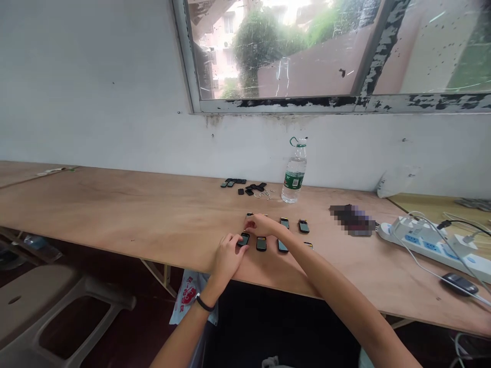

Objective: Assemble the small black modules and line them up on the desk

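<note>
On the wooden table (153, 214), my left hand (228, 253) grips a small black device with a grey screen (244, 238) between thumb and fingers. My right hand (261, 224) is just above its top end, fingertips pinched together; whatever they may hold is too small to make out. Another such device is partly hidden behind the right fingers. Close by on the right lie several more, among them one device (261, 244) in the near row and another (304, 226) in the far row. My right forearm covers part of the group.
Near the wall are black pieces (255, 188), small light bits (265, 193) and more devices (230, 184). A water bottle (294, 176) stands behind. To the right are a blurred dark item (355, 221), a power strip (429, 246) with cables and a black mouse-like object (459, 284).
</note>
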Tool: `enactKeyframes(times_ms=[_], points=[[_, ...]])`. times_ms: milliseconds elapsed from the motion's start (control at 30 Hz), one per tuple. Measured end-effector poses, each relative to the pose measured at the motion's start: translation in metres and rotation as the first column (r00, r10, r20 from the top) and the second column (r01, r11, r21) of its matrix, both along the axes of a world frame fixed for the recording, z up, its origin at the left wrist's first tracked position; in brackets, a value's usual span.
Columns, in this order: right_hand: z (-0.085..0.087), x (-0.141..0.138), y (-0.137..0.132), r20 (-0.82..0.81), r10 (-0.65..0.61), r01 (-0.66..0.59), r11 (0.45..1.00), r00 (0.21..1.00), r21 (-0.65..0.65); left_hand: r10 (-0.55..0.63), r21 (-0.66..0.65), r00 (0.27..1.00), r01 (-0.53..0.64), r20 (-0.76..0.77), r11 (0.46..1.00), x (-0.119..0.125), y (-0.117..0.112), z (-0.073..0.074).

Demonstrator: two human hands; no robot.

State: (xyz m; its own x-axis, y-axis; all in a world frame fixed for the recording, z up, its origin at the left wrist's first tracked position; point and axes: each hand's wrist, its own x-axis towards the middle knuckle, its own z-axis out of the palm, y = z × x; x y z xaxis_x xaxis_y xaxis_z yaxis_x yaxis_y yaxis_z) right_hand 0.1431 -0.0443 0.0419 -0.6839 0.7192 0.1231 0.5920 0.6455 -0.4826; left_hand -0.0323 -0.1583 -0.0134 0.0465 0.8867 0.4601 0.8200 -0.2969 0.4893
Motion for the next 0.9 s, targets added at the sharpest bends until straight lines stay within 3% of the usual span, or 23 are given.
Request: enactKeyframes(times_ms=[167, 333, 400, 667, 900], points=[[0.007, 0.028, -0.006, -0.122, -0.035, 0.036, 0.999, 0.992, 0.008, 0.002, -0.007, 1.000, -0.002, 0.018, 1.000, 0.001, 0.000, 0.001], [0.006, 0.061, -0.021, -0.080, 0.214, -0.219, 0.974, 0.974, -0.057, -0.005, -0.001, 1.000, 0.005, 0.005, 1.000, 0.001, -0.001, 0.002], [0.003, 0.068, -0.027, -0.065, 0.252, -0.256, 0.964, 0.966, -0.072, -0.009, 0.002, 1.000, 0.009, 0.001, 1.000, 0.001, -0.001, 0.003], [-0.010, 0.068, -0.026, -0.089, 0.187, -0.195, 0.977, 0.978, -0.091, -0.006, 0.084, 0.999, 0.009, -0.037, 0.996, 0.012, -0.010, 0.015], [-0.014, 0.065, -0.026, -0.096, 0.223, -0.233, 0.966, 0.970, -0.111, -0.110, -0.025, 0.984, 0.107, -0.143, 0.994, 0.034, -0.014, 0.014]])
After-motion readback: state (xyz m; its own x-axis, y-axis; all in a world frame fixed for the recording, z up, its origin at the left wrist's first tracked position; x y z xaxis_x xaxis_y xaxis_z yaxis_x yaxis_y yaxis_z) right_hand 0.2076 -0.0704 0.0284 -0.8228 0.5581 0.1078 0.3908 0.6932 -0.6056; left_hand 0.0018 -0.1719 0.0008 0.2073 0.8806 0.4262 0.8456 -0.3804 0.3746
